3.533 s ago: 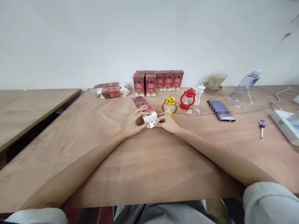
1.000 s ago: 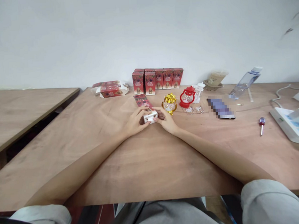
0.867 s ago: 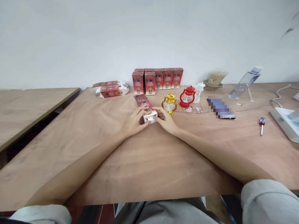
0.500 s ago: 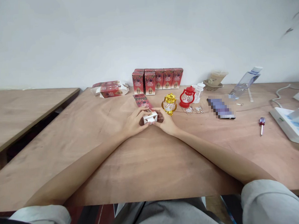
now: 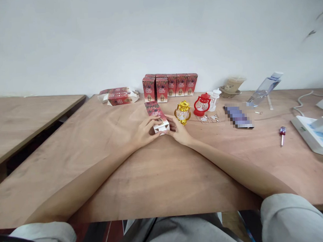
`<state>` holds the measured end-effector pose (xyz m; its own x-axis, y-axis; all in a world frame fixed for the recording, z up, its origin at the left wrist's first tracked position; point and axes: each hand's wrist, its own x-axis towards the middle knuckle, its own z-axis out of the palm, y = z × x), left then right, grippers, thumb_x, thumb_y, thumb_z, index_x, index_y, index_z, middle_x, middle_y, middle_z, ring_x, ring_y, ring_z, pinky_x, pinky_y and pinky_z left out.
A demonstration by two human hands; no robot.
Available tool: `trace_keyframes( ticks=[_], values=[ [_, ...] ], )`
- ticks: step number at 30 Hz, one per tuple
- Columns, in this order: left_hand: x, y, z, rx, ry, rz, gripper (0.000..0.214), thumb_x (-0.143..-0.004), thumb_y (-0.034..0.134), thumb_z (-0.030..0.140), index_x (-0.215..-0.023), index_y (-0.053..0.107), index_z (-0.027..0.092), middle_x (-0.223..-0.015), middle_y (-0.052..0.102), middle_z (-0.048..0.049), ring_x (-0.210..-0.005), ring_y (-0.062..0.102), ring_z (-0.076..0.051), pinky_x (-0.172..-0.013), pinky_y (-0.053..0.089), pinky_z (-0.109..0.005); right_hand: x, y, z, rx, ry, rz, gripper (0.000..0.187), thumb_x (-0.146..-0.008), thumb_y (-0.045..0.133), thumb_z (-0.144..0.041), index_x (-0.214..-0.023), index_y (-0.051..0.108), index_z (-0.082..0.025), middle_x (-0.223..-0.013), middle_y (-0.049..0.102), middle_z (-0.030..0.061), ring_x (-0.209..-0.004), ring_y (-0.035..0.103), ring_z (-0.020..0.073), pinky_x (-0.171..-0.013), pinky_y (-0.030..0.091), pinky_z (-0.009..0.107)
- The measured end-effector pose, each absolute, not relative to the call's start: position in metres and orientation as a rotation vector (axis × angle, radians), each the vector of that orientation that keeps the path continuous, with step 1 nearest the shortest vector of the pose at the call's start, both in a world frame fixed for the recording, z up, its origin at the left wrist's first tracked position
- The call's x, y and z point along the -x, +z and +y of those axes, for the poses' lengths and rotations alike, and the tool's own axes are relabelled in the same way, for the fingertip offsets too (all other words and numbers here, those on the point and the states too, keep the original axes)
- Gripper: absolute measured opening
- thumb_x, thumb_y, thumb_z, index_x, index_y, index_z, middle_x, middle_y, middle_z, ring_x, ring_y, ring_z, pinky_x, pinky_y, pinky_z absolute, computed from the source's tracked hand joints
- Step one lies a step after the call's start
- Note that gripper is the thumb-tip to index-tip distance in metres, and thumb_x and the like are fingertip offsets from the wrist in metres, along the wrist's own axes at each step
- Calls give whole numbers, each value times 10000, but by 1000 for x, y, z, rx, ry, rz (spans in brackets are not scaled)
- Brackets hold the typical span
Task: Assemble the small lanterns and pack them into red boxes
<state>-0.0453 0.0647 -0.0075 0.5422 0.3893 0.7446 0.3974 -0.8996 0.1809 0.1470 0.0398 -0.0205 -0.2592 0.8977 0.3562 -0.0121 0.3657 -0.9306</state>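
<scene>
At the middle of the brown wooden table [image 5: 98,148], a slim red printed cardboard carton [image 5: 155,112] lies flat, its white open end toward the person, with the left hand [image 5: 145,131] and right hand [image 5: 179,131] both pinching that end's flaps. It looks light, thin-walled and easily crushed, so a hold along its long side edges seems safer than pressing the flat faces. The fingers hide how the flaps fold and whether anything is inside; a small gold plastic lantern [image 5: 183,112] stands just right of it.
</scene>
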Motion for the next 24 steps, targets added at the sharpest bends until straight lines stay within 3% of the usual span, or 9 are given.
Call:
trace_keyframes(
  ticks=[11, 16, 18, 21, 24],
  values=[
    [45, -7, 63, 2789, -1294, -772, 243, -839, 603, 266, -1065, 554, 193, -1208, 585, -120, -1178, 565, -226, -1003, 480, -430, -141, -20, 39, 895, 1033, -1515, 644, -672, 763, -379, -1224, 447, -275, -1319, 541, 93, -1160, 580, 241, -952, 497, 418],
    [44, -3, 59, 2840, -1246, -647, 290, -812, 629, 252, -1082, 531, 210, -1264, 524, -121, -1290, 460, -260, -1049, 430, -490, -146, -19, 39, 749, 1129, -1496, 846, -619, 789, -388, -1340, 355, -304, -1462, 395, 88, -1295, 453, 256, -978, 479, 411],
    [45, -2, 55, 2862, -1213, -545, 313, -793, 658, 271, -1073, 528, 217, -1279, 509, -118, -1332, 409, -283, -1071, 396, -522, -148, -19, 40, 718, 1222, -1421, 891, -645, 763, -425, -1386, 284, -303, -1426, 440, 96, -1274, 473, 252, -997, 463, 435],
    [46, -2, 51, 2804, -1266, -427, 476, -750, 710, 305, -1159, 475, 245, -1349, 440, -119, -1357, 369, -306, -1088, 366, -547, -147, -19, 39, 772, 1266, -1374, 929, -684, 729, -472, -1425, 203, -281, -1274, 569, 105, -1129, 578, 244, -1006, 443, 477],
    [45, -4, 51, 2624, -1446, -568, 785, -670, 777, 383, -1315, 342, 277, -1453, 283, -131, -1397, 273, -349, -1117, 302, -584, -143, -18, 34, 862, 1001, -1477, 958, -652, 767, -476, -1419, 237, -254, -1284, 546, 118, -1148, 548, 252, -1022, 425, 466]
  ],
)
